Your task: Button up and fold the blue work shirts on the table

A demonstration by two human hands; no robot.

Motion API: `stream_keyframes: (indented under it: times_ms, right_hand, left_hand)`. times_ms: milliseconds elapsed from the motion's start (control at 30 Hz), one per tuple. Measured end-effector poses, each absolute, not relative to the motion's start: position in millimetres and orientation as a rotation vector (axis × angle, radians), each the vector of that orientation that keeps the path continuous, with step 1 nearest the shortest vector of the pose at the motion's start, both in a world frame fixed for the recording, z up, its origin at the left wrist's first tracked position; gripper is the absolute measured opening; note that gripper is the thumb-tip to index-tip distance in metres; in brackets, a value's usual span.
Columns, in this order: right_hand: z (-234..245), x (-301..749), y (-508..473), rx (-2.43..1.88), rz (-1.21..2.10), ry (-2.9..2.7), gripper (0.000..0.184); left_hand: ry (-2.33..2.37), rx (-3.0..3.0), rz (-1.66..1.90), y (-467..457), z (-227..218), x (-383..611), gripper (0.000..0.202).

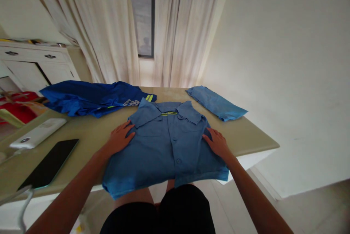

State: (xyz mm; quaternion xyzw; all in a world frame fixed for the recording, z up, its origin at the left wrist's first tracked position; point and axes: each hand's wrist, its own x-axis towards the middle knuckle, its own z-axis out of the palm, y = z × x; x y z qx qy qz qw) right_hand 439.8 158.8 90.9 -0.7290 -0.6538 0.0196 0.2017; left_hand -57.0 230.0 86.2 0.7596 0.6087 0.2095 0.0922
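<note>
A blue button-up shirt lies front side up, its collar toward the far side and its lower hem hanging over the table's near edge. My left hand rests on the shirt's left side with fingers spread. On its right side lies my right hand, fingers stretched out and touching the cloth. No sleeves show at the shirt's sides. Beyond my right hand is a folded piece of light blue cloth. A darker blue garment with yellow stripes is heaped at the back left.
On the left of the table are a black phone and a white power bank with a cable. A white cabinet stands behind at the left. Curtains hang at the back, and a wall rises on the right.
</note>
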Motion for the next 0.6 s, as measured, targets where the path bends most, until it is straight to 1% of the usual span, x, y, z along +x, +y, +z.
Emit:
stream_keyframes:
  times_ms: [67, 100, 167, 233, 300, 400, 533, 600]
  right_hand:
    - [69.6, 462.1, 106.7, -1.908, -0.005, -1.701, 0.056]
    - [59.2, 468.4, 81.7, -1.849, -0.025, -1.63, 0.056]
    - [40.1, 473.0, 38.6, -1.827, -0.069, -1.425, 0.059]
    - [24.5, 470.0, 9.8, -1.828, 0.027, -1.202, 0.062]
    - [13.1, 463.6, -2.5, -1.781, 0.243, -1.046, 0.064]
    - [5.5, 454.4, 2.4, -1.639, 0.553, -0.938, 0.066]
    - [14.7, 448.1, 17.9, -1.517, 0.852, -0.891, 0.061]
    - [24.4, 448.7, 17.7, -1.484, 0.98, -0.873, 0.056]
  left_hand:
    - [1.724, 2.22, 0.679, 185.1, 80.8, -64.3, 0.058]
    - [1.71, 2.197, 0.764, 158.3, 76.4, -66.6, 0.056]
    - [1.784, 2.063, 0.975, 101.0, 63.4, -66.8, 0.045]
    - [2.041, 1.787, 1.227, 48.8, 46.2, -61.5, 0.035]
    - [2.2, 1.491, 1.318, 11.8, 28.2, -52.2, 0.044]
    - [2.099, 1.113, 1.322, -9.3, 8.8, -37.5, 0.064]
    - [1.7, 1.028, 1.183, -3.8, 6.5, -27.6, 0.069]
    - [1.614, 0.931, 1.105, -3.7, 9.5, -27.0, 0.069]
